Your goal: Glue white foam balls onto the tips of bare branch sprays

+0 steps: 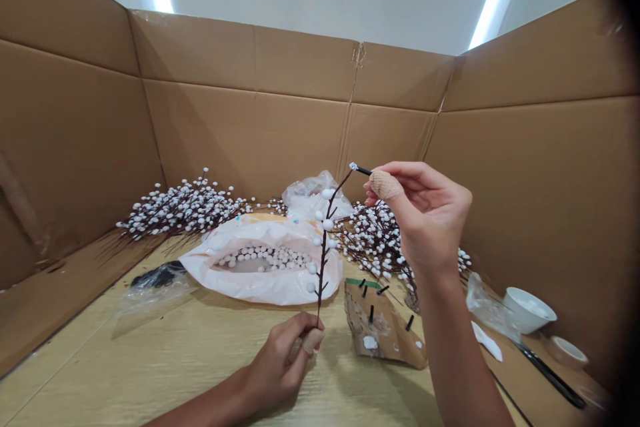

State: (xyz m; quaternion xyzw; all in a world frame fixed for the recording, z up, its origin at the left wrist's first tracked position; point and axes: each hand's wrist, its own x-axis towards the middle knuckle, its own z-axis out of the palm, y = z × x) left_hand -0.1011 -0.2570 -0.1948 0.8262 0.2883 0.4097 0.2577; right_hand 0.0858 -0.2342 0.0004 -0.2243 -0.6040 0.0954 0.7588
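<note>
Pinching a dark twig (325, 250) dotted with white balls (327, 223) at its lower end, between closed thumb (313, 339) and fingers (294, 329) of the left hand (284, 361), and holding it nearly upright before a white bag (280, 288) of loose white balls (285, 257). Gripping a short black stick (364, 171) between pressed-together thumb and fingers of the right hand (431, 210), with its white-coated end (353, 166) at the twig's bent top. Facing a cardboard block (391, 332) stuck with black pegs (371, 313), just right of the twig, and two bundles of white-dotted twigs (185, 210) near a cardboard wall (225, 120).
</note>
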